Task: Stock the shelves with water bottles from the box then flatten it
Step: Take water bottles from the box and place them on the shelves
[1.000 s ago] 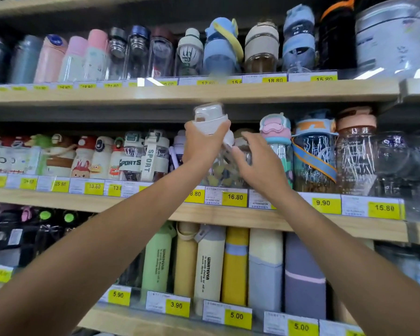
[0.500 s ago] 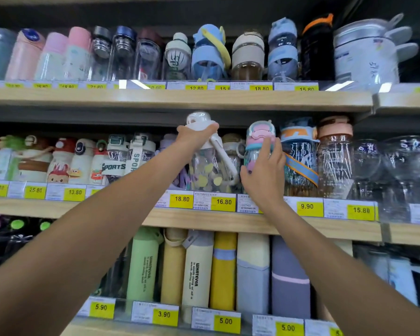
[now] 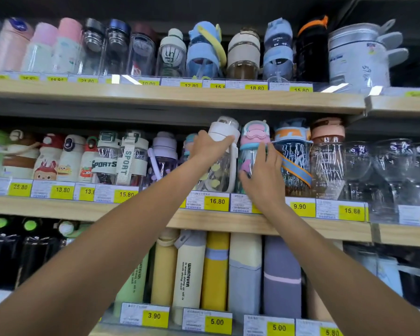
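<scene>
While the left hand curls its fingers round the neck of the white-capped bottle, standing mid-frame on the middle shelf, the right hand lays straight fingers against the neighbouring pink-capped bottle.

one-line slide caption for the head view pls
Left hand grips a clear white-lidded plastic bottle on the middle wooden shelf while the right hand touches the neighbouring pink-and-teal-capped clear bottle.
</scene>
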A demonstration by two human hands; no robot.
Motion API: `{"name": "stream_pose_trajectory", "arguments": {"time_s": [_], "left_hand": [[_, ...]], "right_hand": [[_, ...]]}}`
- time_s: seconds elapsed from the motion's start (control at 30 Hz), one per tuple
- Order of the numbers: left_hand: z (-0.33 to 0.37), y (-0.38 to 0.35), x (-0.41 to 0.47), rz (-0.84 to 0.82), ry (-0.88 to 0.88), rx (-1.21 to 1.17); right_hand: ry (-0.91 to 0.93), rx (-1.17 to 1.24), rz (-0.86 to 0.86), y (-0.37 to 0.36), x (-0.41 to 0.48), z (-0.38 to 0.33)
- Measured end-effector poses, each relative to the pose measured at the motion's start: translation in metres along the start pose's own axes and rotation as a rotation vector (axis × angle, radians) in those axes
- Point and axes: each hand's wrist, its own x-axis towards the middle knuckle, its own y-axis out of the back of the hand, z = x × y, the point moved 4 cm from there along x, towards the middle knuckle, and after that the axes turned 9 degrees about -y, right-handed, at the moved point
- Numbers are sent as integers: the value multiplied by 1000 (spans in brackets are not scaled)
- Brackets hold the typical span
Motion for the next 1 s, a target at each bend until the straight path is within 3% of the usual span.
{"name": "stream_pose_trajectory", "arguments": {"time_s": [0.17, 0.4, 0.7, 1.0], "left_hand": [[-16, -1, -9, 26, -40, -157], [-50, 3, -21, -195, -29, -149], [-68, 10, -19, -88, 209, -230], [-48, 3, -25, -123, 42, 17]], "right_hand": [[13, -8, -5, 1, 0, 1], [7, -21, -26, 1, -1, 1], [2, 0, -10, 1, -6, 0], [4, 27, -8, 0, -7, 0]]}}
